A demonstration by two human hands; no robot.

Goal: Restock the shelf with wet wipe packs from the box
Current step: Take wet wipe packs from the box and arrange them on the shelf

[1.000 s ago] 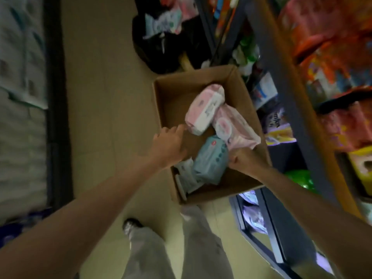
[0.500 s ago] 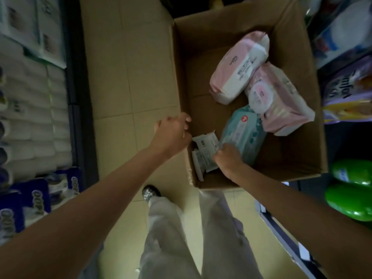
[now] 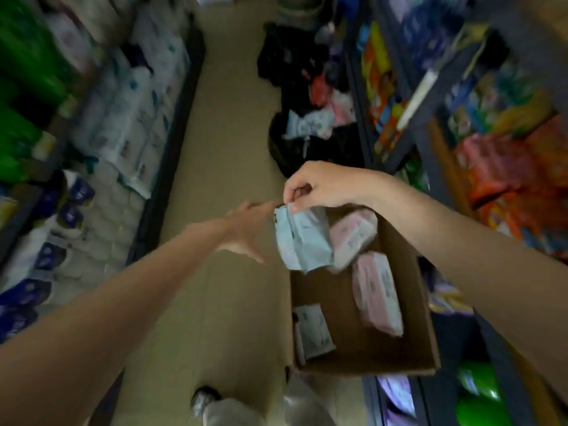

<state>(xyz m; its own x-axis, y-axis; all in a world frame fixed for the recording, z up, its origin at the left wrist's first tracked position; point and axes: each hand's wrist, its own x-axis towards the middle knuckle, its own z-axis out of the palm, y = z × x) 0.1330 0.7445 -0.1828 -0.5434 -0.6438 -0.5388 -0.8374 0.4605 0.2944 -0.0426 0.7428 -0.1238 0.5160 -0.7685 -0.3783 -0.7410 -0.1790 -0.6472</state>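
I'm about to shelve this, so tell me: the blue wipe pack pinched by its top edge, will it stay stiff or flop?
Probably flop: the blue wipe pack hangs creased below the right hand, which pinches only its top edge. The soft wrapper may slip from so small a pinch. The left hand, open beside it, could support it.

Both arms are bare from the lower frame edge up to the wrists, with no sleeve, watch, band or ring to be seen on either. The left hand (image 3: pixel 246 230) and the right hand (image 3: pixel 319 186) wear no gloves. At the bottom of the view the legs are in light grey trousers (image 3: pixel 233 413) of loose cut. One foot shows in a dark shoe (image 3: pixel 204 395) with a paler, blurred upper part.
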